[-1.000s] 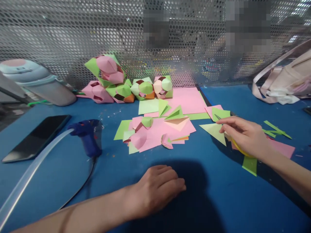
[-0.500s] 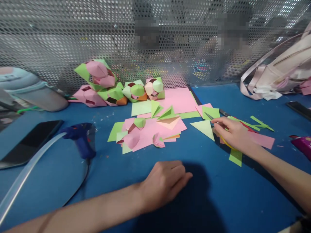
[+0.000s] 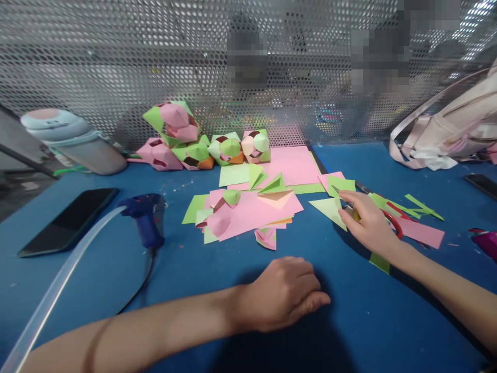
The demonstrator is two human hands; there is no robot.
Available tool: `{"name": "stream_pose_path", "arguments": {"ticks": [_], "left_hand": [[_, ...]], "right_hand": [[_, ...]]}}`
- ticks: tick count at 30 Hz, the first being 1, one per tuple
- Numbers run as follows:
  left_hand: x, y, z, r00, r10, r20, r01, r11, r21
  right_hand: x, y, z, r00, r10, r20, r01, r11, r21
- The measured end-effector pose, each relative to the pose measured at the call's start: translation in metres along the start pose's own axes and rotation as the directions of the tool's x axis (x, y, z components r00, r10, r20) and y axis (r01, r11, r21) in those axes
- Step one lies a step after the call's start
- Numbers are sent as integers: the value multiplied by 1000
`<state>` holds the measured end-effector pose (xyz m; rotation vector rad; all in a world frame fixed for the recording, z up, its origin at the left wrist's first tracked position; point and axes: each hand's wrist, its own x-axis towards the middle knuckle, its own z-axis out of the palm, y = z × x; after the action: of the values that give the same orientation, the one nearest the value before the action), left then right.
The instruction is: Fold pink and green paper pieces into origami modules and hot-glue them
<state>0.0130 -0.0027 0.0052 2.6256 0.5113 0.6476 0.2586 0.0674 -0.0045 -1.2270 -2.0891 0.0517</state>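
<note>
My left hand (image 3: 289, 294) rests on the blue table, its fingers curled into a loose fist. Nothing shows in it, and its palm is hidden. My right hand (image 3: 367, 223) hovers over the scissors, thumb and forefinger apart at the edge of a pale green paper triangle (image 3: 326, 209). A bit of yellow scissor handle (image 3: 355, 215) shows beneath this hand, and a red scissor handle (image 3: 396, 226) curves out beside it. Between the hands and the paper pile lies a small folded pink-and-green paper piece (image 3: 266, 238). Folded green paper pieces (image 3: 274, 184) sit on the pink sheets (image 3: 254, 207).
Several pink-and-green paper balls (image 3: 196, 154) stand against the perforated metal screen (image 3: 163, 67). At left are a blue glue gun (image 3: 145, 217), a black phone (image 3: 70, 220) and a tumbler (image 3: 93, 153). A pale bag (image 3: 458, 119) and paper strips (image 3: 423, 210) are at right.
The view has shifted slightly. My left hand has moved right. My right fingers have spread and come nearer the pale triangle, baring more red handle. The small folded piece now lies turned, apart from the pile.
</note>
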Motion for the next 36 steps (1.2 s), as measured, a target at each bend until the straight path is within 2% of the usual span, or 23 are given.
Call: {"name": "stream_pose_path", "arguments": {"ticks": [2,3,6,8,11,13,15,19,23,27,29,32,36], "left_hand": [[-1,0,4,997,82,6,-82,991,110],[-1,0,5,993,116,12,-116,981,154],[-2,2,9,986,165,19,-164,960,226],[-4,3,9,983,183,22,-183,953,241],[-7,5,10,973,229,15,-227,947,230],[-10,7,12,956,292,-1,-285,934,215],[-12,9,14,935,355,-18,-344,915,209],[-12,9,19,924,379,-42,-364,910,200],[-12,12,21,911,409,-48,-398,904,155],[-15,20,26,892,449,-45,-442,890,108],[-15,22,27,900,434,-48,-429,899,94],[-16,23,26,912,409,-28,-406,910,83],[-18,22,28,893,447,49,-448,894,20]], "right_hand": [[5,-16,1,994,-103,35,102,994,34],[8,-26,3,984,-153,90,148,987,66],[26,-53,23,912,-303,278,252,946,206],[41,-66,41,869,-323,375,218,930,297],[61,-79,62,838,-311,448,111,902,418],[68,-85,64,817,-319,480,94,896,435],[68,-90,58,790,-341,510,130,905,404],[53,-96,48,742,-408,532,303,912,277],[41,-94,61,738,-505,447,491,857,156],[39,-88,75,748,-558,360,547,825,142],[40,-85,77,780,-553,293,525,833,173],[44,-85,78,853,-485,191,432,863,261],[55,-91,86,914,-390,113,348,896,277]]}}
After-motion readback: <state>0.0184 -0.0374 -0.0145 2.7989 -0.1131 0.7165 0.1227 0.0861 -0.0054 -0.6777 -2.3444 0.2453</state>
